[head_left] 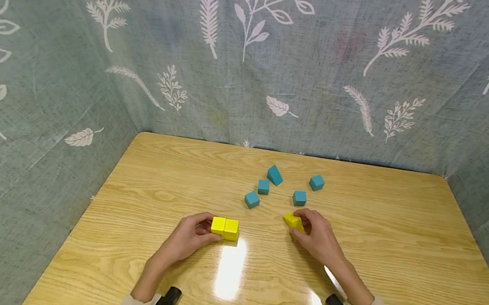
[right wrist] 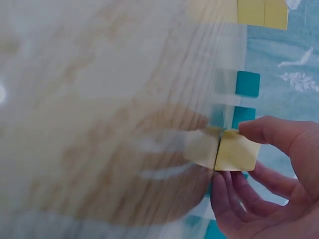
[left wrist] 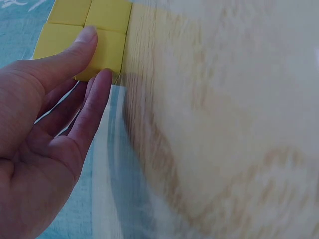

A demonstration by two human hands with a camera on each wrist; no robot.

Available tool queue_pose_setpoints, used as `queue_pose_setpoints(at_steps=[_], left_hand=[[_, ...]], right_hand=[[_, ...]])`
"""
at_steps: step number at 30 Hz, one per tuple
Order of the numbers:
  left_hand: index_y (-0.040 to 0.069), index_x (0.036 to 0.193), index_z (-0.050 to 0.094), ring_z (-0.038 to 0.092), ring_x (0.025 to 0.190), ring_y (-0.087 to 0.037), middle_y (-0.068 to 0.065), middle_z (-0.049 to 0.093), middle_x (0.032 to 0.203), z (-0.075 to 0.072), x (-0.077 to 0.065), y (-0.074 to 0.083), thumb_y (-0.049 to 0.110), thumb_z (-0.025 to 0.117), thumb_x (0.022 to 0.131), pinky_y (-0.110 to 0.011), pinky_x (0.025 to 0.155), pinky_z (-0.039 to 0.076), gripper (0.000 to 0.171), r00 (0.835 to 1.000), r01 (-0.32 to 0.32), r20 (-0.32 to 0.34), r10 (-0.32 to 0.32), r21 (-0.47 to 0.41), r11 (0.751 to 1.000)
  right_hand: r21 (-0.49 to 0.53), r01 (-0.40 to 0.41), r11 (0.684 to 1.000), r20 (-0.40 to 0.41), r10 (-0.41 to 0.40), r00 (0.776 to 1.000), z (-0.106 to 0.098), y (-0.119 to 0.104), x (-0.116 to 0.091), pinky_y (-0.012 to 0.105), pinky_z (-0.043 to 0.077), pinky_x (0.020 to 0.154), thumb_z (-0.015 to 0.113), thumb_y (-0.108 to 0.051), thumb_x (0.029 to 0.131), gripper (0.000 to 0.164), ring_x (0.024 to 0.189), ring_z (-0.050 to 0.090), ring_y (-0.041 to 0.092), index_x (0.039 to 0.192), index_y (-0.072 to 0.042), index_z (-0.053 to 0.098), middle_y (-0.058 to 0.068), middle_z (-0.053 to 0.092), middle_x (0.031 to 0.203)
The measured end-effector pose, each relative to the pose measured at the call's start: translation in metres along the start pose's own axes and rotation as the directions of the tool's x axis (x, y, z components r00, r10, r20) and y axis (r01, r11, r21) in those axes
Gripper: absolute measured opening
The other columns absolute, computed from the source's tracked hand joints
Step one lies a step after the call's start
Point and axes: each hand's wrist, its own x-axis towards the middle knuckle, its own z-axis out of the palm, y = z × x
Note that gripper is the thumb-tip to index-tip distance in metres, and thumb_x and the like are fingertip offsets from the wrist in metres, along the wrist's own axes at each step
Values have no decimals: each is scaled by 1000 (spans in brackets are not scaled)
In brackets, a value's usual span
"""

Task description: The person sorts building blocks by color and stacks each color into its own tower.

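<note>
Near the table's middle, my left hand (head_left: 187, 235) pinches the left end of a group of yellow cubes (head_left: 231, 229) between thumb and fingers. From above, two cube tops show side by side; the left wrist view shows the cubes (left wrist: 107, 47) packed two wide and two high, edges touching. To the right, my right hand (head_left: 321, 240) pinches a yellow triangular block (head_left: 293, 222), its sloped face partly visible. In the right wrist view the thumb and fingers hold this block (right wrist: 238, 151) at opposite sides, at the table surface.
Beyond the hands lie several teal cubes (head_left: 300, 198) and a teal triangular block (head_left: 275, 175), spaced apart on the wooden table (head_left: 167, 173). A leaf-patterned curtain (head_left: 233, 94) stands along the back and both sides.
</note>
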Motion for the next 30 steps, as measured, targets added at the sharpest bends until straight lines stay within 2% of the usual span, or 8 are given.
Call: queue_pose_setpoints(at_steps=[5, 16, 23, 30], left_hand=[[0, 118, 69, 65, 90, -21, -8, 68, 103, 1, 0, 0, 3, 81, 87, -27, 80, 59, 34, 1000, -1, 2, 1, -3, 1000], [0, 119, 68, 65, 91, -21, -9, 68, 104, 1, 1, -2, 2, 81, 87, -27, 80, 59, 34, 1000, -5, 6, 5, -12, 1000], [-1, 119, 68, 65, 92, -22, -10, 68, 105, -1, 2, -3, 2, 81, 87, -27, 81, 59, 34, 1000, -6, 6, 6, -1, 1000], [0, 117, 69, 65, 92, -22, -9, 68, 104, -1, 2, -3, 3, 82, 87, -27, 81, 59, 33, 1000, -14, 12, 14, -17, 1000]], right_hand=[[85, -41, 996, 10, 40, 999, 0, -2, 1, 40, 61, 77, 81, 6, 84, 36, 92, 67, 30, 117, 4, 69, 17, 68, 107], [265, -114, 958, 71, 99, 993, 3, -25, 14, 41, 59, 89, 78, 2, 88, 38, 106, 66, 32, 124, 0, 66, 15, 67, 119], [345, -86, 934, 113, 50, 992, 8, -42, 26, 46, 57, 94, 77, -1, 90, 39, 109, 65, 32, 127, -1, 66, 15, 67, 122], [389, -72, 919, 137, 19, 990, 16, -58, 33, 43, 56, 96, 77, 1, 88, 41, 109, 65, 26, 127, -5, 68, 9, 68, 122]])
